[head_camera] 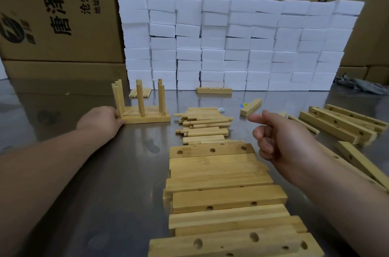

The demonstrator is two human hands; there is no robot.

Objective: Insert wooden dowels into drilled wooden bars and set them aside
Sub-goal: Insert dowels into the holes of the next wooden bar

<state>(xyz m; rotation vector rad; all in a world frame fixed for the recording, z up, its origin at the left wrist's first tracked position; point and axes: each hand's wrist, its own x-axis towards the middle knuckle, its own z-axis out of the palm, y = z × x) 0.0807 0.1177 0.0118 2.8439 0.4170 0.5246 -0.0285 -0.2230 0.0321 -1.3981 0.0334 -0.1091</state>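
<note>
Tan bars, white blocks, brown cartons, perhaps grey cloth.

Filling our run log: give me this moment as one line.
left hand: touches doweled bars | right hand: curled, empty, raised | dowel pile: centre | drilled bars: stacked nearest

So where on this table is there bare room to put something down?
Bare shiny metal table lies between the left forearm and the central row of drilled wooden bars, and before the white foam blocks at far right. Crowded: the loose dowel pile and right-hand bars.
</note>
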